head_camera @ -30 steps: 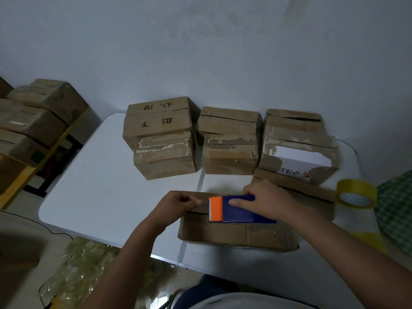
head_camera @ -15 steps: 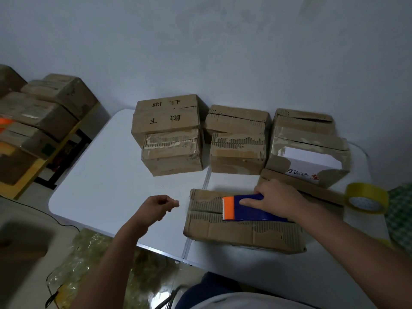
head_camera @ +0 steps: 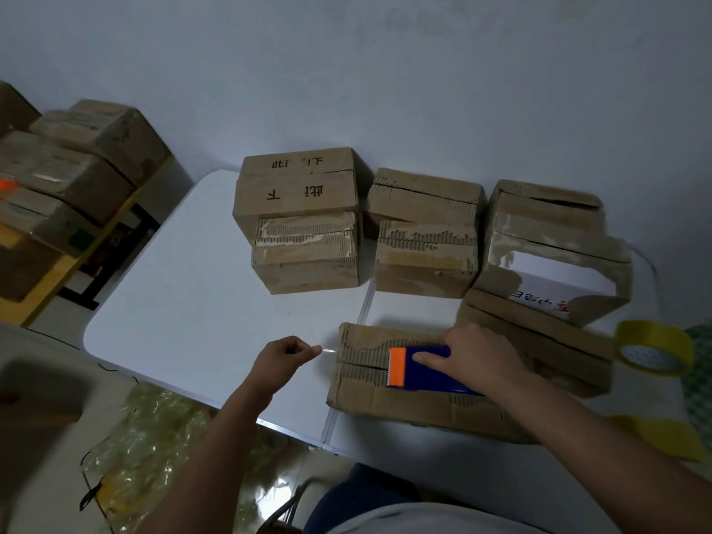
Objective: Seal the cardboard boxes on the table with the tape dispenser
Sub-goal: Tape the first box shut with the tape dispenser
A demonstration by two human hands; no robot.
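Pinching the clear tape end [head_camera: 327, 350] in my left hand [head_camera: 283, 358], I press the tape dispenser [head_camera: 420, 370] onto the near box [head_camera: 385, 398] at the table [head_camera: 185, 302] edge, right hand [head_camera: 474, 358] gripping it. If slack develops, the strip could twist or miss the seam.

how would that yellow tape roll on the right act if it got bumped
The yellow tape roll is round and appears tilted on its edge by a cardboard box, so it would probably roll or flop flat. It sits close to the table edge, so it could drop off. Its hollow ring shape suggests it is fairly light and stiff.
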